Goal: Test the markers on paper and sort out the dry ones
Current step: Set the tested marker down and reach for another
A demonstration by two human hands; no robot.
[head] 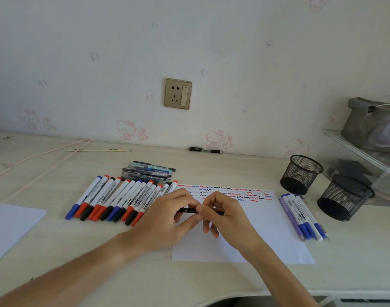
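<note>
The desk (56, 251) carries everything, with its far edge against the wall. A sheet of paper (267, 235) is laid near the front edge, right of centre, within easy reach; rows of red, blue and black squiggles (234, 192) along its far edge suggest that much testing has been done.

Two groups are kept apart, probably so that results stay separate. A long row of capped markers (114, 199) is laid side by side just beside the paper's left edge, with a small stack of pens (149, 170) beyond it. A smaller cluster of blue and purple markers (302, 217) is set just off the paper's right edge. Which group counts as dry cannot be told. Two mesh pen cups (300, 173) stand toward the right rear corner, seemingly unfilled.

Over the paper's middle, a slim black pen (189, 210) is held level between both hands. It is pinched by the left hand (165, 220) at one end and by the right hand (225, 216) at the other, apparently for capping or uncapping.
</note>
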